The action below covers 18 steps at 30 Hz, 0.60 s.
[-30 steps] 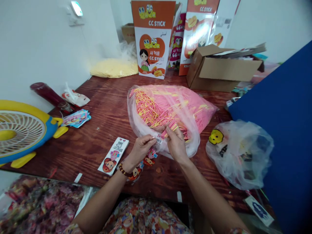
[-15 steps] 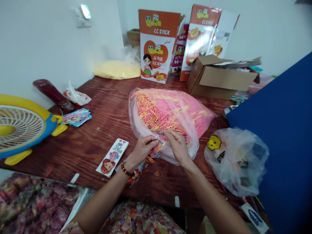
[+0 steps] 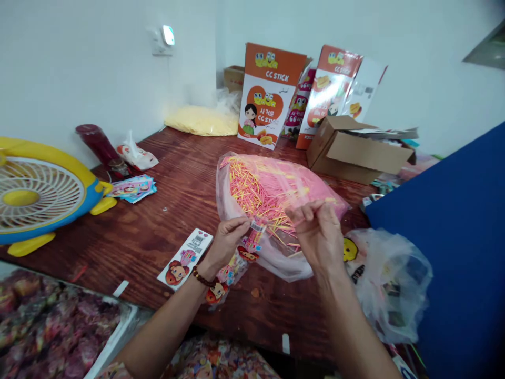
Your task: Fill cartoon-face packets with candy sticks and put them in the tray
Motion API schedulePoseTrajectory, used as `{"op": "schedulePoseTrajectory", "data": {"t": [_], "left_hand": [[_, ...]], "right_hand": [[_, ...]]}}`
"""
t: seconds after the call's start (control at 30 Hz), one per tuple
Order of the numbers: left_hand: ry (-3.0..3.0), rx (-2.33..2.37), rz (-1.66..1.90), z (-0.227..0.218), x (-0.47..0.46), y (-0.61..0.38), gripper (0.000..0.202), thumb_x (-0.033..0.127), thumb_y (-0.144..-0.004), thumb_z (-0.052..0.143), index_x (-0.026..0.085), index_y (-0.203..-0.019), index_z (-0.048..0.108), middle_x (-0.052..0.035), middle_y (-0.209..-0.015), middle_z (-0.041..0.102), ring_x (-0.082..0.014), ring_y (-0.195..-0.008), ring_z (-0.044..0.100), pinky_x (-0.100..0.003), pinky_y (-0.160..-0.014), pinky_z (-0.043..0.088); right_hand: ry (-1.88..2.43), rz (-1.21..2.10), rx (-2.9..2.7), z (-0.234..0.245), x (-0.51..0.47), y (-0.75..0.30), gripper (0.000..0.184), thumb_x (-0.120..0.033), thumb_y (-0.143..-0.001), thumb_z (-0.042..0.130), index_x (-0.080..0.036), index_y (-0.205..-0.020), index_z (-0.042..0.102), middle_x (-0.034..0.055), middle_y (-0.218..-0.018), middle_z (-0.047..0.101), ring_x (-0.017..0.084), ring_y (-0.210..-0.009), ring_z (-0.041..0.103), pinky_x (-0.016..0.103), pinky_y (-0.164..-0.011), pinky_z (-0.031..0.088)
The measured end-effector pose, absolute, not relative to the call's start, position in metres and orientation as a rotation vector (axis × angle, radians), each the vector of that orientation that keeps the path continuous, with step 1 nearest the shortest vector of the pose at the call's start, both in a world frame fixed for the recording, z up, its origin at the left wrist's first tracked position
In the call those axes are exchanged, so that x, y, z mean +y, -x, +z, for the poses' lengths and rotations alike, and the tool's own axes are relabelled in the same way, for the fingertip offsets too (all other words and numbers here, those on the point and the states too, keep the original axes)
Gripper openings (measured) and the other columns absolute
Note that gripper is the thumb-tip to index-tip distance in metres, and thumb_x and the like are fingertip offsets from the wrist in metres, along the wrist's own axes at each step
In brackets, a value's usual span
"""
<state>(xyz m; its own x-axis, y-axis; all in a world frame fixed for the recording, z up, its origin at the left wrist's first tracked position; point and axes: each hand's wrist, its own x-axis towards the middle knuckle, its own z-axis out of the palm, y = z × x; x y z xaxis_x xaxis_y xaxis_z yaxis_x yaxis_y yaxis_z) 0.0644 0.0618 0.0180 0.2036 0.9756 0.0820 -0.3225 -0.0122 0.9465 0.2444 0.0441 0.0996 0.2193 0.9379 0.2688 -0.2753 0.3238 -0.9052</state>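
My left hand pinches the top of a small clear printed packet with a barcode and pink lettering. More printed packets with a red-haired cartoon face trail under my left wrist. My right hand is raised apart from the packet, over the bag's near right side. Its fingers are loosely bent and spread, and I see nothing in them. Beyond both hands lies an open clear plastic bag full of thin pink and yellow sticks.
A stack of white printed cards lies left of my left wrist. At the left stands a yellow and blue fan. A plastic bag sits at the right, by a blue panel. Cartons and an open box stand behind.
My right hand has let go of the packet and moved right and up. My left hand keeps its hold. The camera view has shifted slightly.
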Motion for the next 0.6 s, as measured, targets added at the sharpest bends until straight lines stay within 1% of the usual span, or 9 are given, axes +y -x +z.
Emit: {"op": "schedulePoseTrajectory", "data": {"t": [0.07,0.1,0.17,0.23,0.27,0.33,0.4,0.5,0.6], "left_hand": [[-1.126,0.779,1.244,0.018,0.065,-0.059,0.03,0.044,-0.081,0.071,0.015,-0.077,0.073,-0.0016,-0.073,0.064,-0.0126,-0.07,0.053,-0.025,-0.068,0.046],[-1.146,0.776,1.251,0.019,0.066,-0.057,0.03,0.044,-0.081,0.071,0.015,-0.076,0.073,-0.0015,-0.074,0.063,-0.0125,-0.07,0.053,-0.025,-0.068,0.045],[-1.178,0.78,1.265,0.02,0.067,-0.055,0.029,0.043,-0.083,0.07,0.015,-0.076,0.072,-0.0016,-0.076,0.064,-0.0121,-0.07,0.052,-0.024,-0.068,0.044],[-1.192,0.786,1.275,0.022,0.067,-0.054,0.029,0.042,-0.085,0.067,0.015,-0.076,0.071,-0.0014,-0.077,0.063,-0.0116,-0.07,0.051,-0.024,-0.067,0.044],[-1.204,0.787,1.273,0.022,0.066,-0.054,0.028,0.041,-0.086,0.067,0.015,-0.076,0.071,-0.0011,-0.077,0.063,-0.0114,-0.069,0.05,-0.023,-0.066,0.043],[-1.236,0.792,1.27,0.023,0.064,-0.054,0.027,0.04,-0.087,0.066,0.015,-0.076,0.071,-0.0007,-0.076,0.062,-0.0114,-0.069,0.051,-0.023,-0.065,0.043],[-1.265,0.816,1.297,0.024,0.062,-0.054,0.026,0.038,-0.087,0.065,0.015,-0.077,0.071,-0.001,-0.077,0.064,-0.0124,-0.071,0.053,-0.024,-0.069,0.045],[-1.314,0.853,1.342,0.026,0.058,-0.054,0.022,0.034,-0.088,0.064,0.016,-0.081,0.074,-0.0035,-0.086,0.069,-0.0153,-0.082,0.06,-0.026,-0.078,0.048],[-1.33,0.874,1.383,0.027,0.056,-0.055,0.019,0.03,-0.088,0.064,0.017,-0.087,0.077,-0.0064,-0.097,0.073,-0.0173,-0.091,0.064,-0.027,-0.085,0.049]], "right_hand": [[0.964,1.033,-1.057,0.09,0.042,-0.245,0.025,-0.048,-0.091,0.058,-0.026,-0.079,0.056,-0.006,-0.06,0.04,0.01,-0.048,0.04,0.025,-0.049,0.041],[1.038,1.057,-1.101,0.083,0.04,-0.245,0.025,-0.048,-0.091,0.059,-0.026,-0.081,0.057,-0.007,-0.058,0.036,0.01,-0.045,0.033,0.024,-0.044,0.033],[1.144,1.084,-1.175,0.069,0.036,-0.241,0.024,-0.049,-0.088,0.062,-0.026,-0.092,0.06,-0.0086,-0.056,0.033,0.009,-0.043,0.026,0.024,-0.041,0.024],[1.205,1.027,-1.268,0.06,0.033,-0.235,0.026,-0.046,-0.085,0.067,-0.025,-0.099,0.061,-0.0085,-0.058,0.035,0.01,-0.046,0.029,0.024,-0.043,0.025],[1.228,0.969,-1.332,0.057,0.031,-0.233,0.024,-0.043,-0.084,0.067,-0.025,-0.099,0.062,-0.0077,-0.06,0.038,0.01,-0.049,0.033,0.024,-0.046,0.028],[1.259,0.832,-1.493,0.055,0.03,-0.228,0.015,-0.038,-0.086,0.066,-0.024,-0.092,0.065,-0.0053,-0.065,0.047,0.012,-0.057,0.04,0.025,-0.053,0.033],[1.262,0.764,-1.651,0.055,0.031,-0.226,0.013,-0.035,-0.09,0.061,-0.023,-0.085,0.066,-0.0033,-0.068,0.054,0.013,-0.062,0.045,0.026,-0.059,0.035],[1.292,0.751,-1.733,0.058,0.036,-0.226,0.019,-0.033,-0.089,0.06,-0.022,-0.076,0.066,-0.0028,-0.064,0.056,0.013,-0.059,0.047,0.026,-0.058,0.034],[1.297,0.746,-1.759,0.061,0.042,-0.227,0.02,-0.032,-0.088,0.061,-0.021,-0.074,0.068,-0.0028,-0.062,0.057,0.013,-0.057,0.047,0.026,-0.056,0.034]]}}
